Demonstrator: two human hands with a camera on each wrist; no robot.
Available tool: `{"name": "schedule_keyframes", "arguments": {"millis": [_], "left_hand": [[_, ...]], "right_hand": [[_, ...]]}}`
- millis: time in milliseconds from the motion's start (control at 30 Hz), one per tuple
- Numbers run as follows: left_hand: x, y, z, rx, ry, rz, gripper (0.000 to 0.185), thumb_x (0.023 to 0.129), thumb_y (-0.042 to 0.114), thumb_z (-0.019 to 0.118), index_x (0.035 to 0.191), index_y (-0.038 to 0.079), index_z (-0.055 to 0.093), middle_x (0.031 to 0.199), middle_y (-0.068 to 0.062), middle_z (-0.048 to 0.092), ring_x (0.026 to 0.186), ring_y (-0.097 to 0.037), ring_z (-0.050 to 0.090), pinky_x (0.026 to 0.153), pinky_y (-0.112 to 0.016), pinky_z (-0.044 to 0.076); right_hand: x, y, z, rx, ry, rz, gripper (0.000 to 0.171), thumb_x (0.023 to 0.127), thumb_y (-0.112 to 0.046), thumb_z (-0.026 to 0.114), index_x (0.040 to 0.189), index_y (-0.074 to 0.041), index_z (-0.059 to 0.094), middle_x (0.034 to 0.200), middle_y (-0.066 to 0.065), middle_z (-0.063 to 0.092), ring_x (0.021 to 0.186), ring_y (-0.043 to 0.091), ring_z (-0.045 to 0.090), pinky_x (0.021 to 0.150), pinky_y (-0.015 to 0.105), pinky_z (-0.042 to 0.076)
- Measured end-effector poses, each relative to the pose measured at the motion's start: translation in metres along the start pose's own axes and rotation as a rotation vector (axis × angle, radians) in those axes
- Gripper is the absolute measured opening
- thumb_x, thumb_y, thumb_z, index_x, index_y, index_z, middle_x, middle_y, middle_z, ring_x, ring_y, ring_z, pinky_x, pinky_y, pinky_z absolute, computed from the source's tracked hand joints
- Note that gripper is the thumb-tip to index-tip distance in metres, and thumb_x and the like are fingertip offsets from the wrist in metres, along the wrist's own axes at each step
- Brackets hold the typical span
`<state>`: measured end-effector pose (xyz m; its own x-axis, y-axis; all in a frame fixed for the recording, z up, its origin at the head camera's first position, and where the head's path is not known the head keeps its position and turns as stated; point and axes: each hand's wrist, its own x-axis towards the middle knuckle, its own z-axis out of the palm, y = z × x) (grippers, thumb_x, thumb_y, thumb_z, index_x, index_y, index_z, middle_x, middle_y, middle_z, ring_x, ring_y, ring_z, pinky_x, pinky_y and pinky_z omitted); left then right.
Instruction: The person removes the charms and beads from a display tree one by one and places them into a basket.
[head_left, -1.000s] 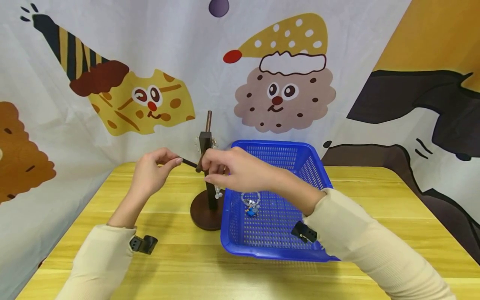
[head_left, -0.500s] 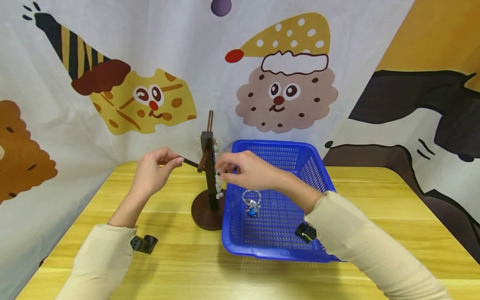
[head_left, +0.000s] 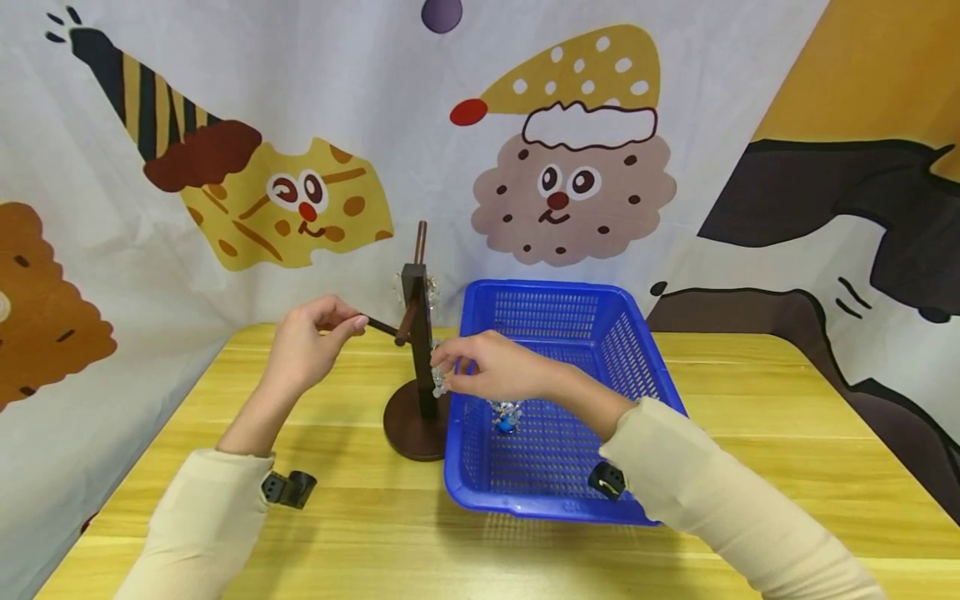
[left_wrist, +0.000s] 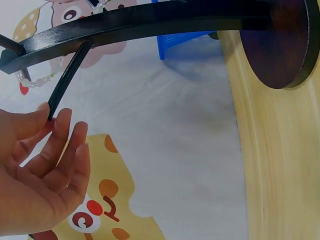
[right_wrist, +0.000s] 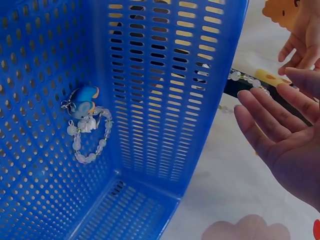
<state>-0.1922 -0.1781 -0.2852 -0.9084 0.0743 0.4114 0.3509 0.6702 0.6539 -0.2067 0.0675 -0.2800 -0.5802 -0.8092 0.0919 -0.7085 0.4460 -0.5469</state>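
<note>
A dark wooden stand with side pegs rises from a round base. My left hand pinches the tip of its left peg between thumb and forefinger. On the stand's right side hangs a clear beaded bracelet. My right hand is right beside that bracelet, its fingers loosely extended in the right wrist view and partly covering the beads from the head. Another beaded bracelet hangs higher up, near the top of the stand.
Close to the stand's right stands a blue plastic basket. Inside it lie a beaded bracelet and a blue charm. The wooden table meets a printed cloth at the back.
My right hand has come away from the stand's front peg and moved right and down beside the hanging bracelet. The left hand keeps its pinch on the peg.
</note>
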Motion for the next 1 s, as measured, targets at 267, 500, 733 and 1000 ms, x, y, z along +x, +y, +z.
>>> {"name": "schedule_keyframes", "arguments": {"millis": [267, 500, 733, 1000], "left_hand": [[-0.0005, 0.0007, 0.0006, 0.003, 0.003, 0.011, 0.016, 0.090, 0.017, 0.059, 0.086, 0.003, 0.065, 0.081, -0.011, 0.068, 0.081, -0.027, 0.062, 0.063, -0.034, 0.043], [-0.0001, 0.0011, -0.0001, 0.004, -0.004, 0.001, 0.017, 0.091, 0.018, 0.058, 0.086, 0.002, 0.065, 0.081, -0.012, 0.068, 0.081, -0.027, 0.062, 0.063, -0.034, 0.042], [0.0002, 0.0014, 0.0000, 0.009, -0.004, 0.000, 0.017, 0.091, 0.017, 0.058, 0.086, 0.003, 0.064, 0.080, -0.011, 0.067, 0.080, -0.026, 0.061, 0.063, -0.034, 0.042], [-0.0003, 0.0006, -0.0006, 0.002, -0.001, 0.015, 0.017, 0.091, 0.017, 0.058, 0.086, 0.002, 0.064, 0.080, -0.012, 0.067, 0.080, -0.027, 0.061, 0.063, -0.034, 0.042]], "right_hand": [[0.0020, 0.0018, 0.0027, -0.015, -0.045, 0.036, 0.033, 0.089, -0.010, 0.058, 0.121, -0.003, 0.055, 0.112, 0.012, 0.061, 0.089, 0.015, 0.062, 0.073, 0.022, 0.048], [0.0062, 0.0028, 0.0046, -0.024, -0.086, 0.050, 0.038, 0.089, -0.012, 0.058, 0.126, -0.006, 0.052, 0.119, 0.010, 0.058, 0.092, 0.016, 0.062, 0.074, 0.023, 0.048], [0.0088, 0.0026, 0.0052, -0.028, -0.112, 0.078, 0.039, 0.090, -0.015, 0.058, 0.127, -0.005, 0.052, 0.123, 0.009, 0.056, 0.094, 0.014, 0.061, 0.076, 0.025, 0.048], [0.0070, 0.0002, 0.0008, -0.043, -0.076, 0.065, 0.034, 0.089, -0.012, 0.058, 0.122, -0.003, 0.056, 0.118, 0.008, 0.059, 0.091, 0.013, 0.062, 0.072, 0.021, 0.047]]}}
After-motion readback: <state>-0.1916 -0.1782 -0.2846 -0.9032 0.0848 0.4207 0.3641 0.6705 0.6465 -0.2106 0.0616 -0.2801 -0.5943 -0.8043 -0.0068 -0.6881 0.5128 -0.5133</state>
